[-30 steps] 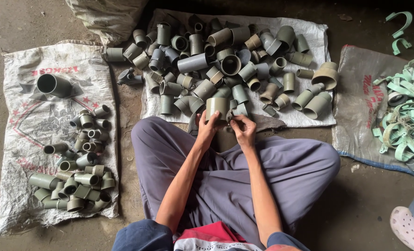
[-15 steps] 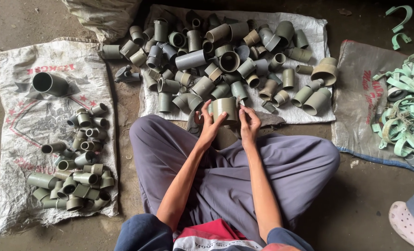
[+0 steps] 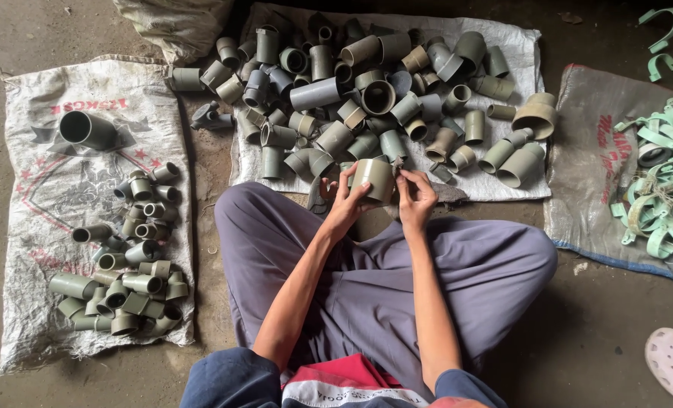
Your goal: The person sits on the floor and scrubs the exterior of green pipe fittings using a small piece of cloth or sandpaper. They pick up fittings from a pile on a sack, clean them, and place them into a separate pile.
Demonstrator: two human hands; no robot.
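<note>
Nearest the camera, a person sits cross-legged on the concrete floor (image 3: pixel 593 355) in loose grey-purple trousers (image 3: pixel 366 279), both forearms reaching forward over the lap. The left hand (image 3: pixel 344 205) is wrapped around a short olive-grey pipe fitting (image 3: pixel 374 179), thumb and fingers closed on its left side, so the piece sits raised just above the knees and right in front of the body. The right hand (image 3: pixel 418 198) is pinched narrow against the fitting's right edge, its fingertips closed on something small and thin at the rim; what that is cannot be made out. The fitting's long axis runs roughly up and away from the person, its open end tilted toward the far side, and the left hand carries it while the right only touches its edge. Just beyond the hands lies a white woven sack (image 3: pixel 518 181) spread flat and heaped with grey and tan pipe fittings (image 3: pixel 351 98) of mixed sizes. To the left, a second printed sack (image 3: pixel 41 227) holds a smaller sorted cluster of fittings (image 3: pixel 128 264) and one large elbow piece (image 3: pixel 87 130). To the right, another sack (image 3: pixel 586 151) bears a tangle of pale green clamps (image 3: pixel 665 196); a white shoe (image 3: pixel 672 363) shows at the near right corner.
</note>
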